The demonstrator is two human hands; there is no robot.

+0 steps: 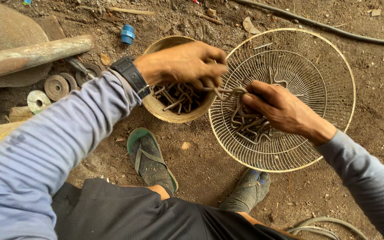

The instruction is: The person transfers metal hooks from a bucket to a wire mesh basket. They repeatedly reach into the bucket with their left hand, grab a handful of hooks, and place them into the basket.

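Observation:
My left hand (181, 63) hovers over a round tan bowl (170, 116) filled with several bent metal hooks (178, 97), its fingers closed on a bent metal hook (222, 91) at the bowl's right rim. My right hand (277, 109) reaches into a round wire fan guard (330, 62) lying on the dirt and grips the same tangle of hooks from the right. A pile of bent hooks (247, 125) lies in the guard under that hand. A black wristwatch (131, 75) sits on my left wrist.
My feet in dirty sandals (150, 160) rest on the dirt ground. Metal discs (56, 86), a thick rusty pipe (32, 53) and a blue threaded fitting (127, 34) lie at upper left. A dark hose (325, 26) runs along the top right.

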